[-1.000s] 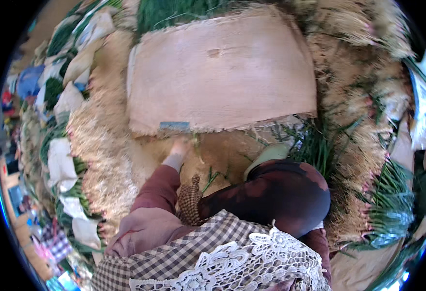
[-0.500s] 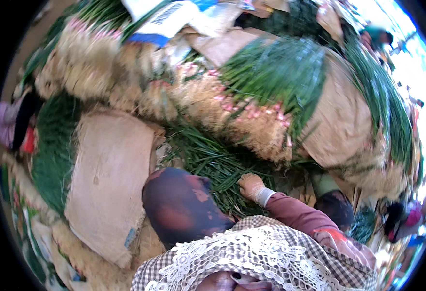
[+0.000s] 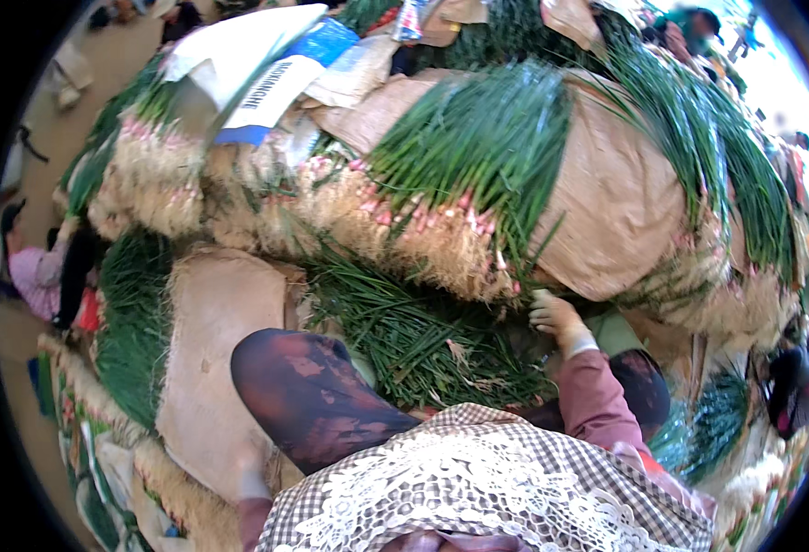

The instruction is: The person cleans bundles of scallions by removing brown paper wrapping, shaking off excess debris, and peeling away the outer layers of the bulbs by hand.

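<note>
My right hand [image 3: 559,320], in a pale glove, is beside the rooty lower end of a fan of green onions [image 3: 478,147]. Its fingers look slightly bent and apart, and nothing shows in them. The onions have long green leaves, pinkish-white bulbs and matted tan roots [image 3: 450,258]. Below the hand, a heap of loose green leaves [image 3: 423,331] lies in front of my knees. My left hand [image 3: 252,471] is a blur low at the left, over a tan sack [image 3: 211,340]; its fingers cannot be made out.
A brown sheet [image 3: 616,193] covers part of the onion pile at the right. White and blue sacks [image 3: 276,87] lie on top at the far left. Another green bundle [image 3: 133,322] is beyond the tan sack. A person in pink [image 3: 36,276] sits at the left edge.
My right hand has moved from the loose leaves, right and away from me, to beside the onion roots. My left hand has come into view, blurred. The whole view has shifted.
</note>
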The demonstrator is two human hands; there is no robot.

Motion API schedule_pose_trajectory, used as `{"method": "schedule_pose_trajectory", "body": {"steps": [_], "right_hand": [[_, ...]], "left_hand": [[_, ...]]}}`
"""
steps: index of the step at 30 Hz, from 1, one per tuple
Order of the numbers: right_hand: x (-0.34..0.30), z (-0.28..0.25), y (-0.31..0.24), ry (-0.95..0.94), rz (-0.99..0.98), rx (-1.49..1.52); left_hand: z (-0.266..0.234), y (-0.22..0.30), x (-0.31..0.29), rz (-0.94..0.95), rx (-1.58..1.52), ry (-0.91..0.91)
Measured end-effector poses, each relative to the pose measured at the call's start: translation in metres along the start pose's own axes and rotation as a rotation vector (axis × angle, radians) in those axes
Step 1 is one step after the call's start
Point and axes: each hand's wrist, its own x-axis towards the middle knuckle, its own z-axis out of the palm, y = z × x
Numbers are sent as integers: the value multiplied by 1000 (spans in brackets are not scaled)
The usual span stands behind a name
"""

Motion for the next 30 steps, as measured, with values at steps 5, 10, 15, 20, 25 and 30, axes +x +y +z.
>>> {"method": "schedule_pose_trajectory", "body": {"steps": [5, 10, 15, 20, 25, 30], "right_hand": [[18, -7, -7, 291, -329, 961], [-38, -8, -67, 361, -752, 630], [-34, -11, -128, 494, -1050, 333], [-53, -36, -215, 274, -1114, 549], [-70, -100, -299, 328, -1167, 619], [-72, -170, -279, 215, -653, 285]], "left_hand": [[-161, 131, 4, 701, -546, 401], [-197, 328, -35, 1039, -353, 104], [-140, 427, -33, 1164, -311, 62], [-29, 481, -24, 894, -840, -362], [12, 480, -118, 888, -889, -621], [3, 510, -193, 876, -608, -561]]}}
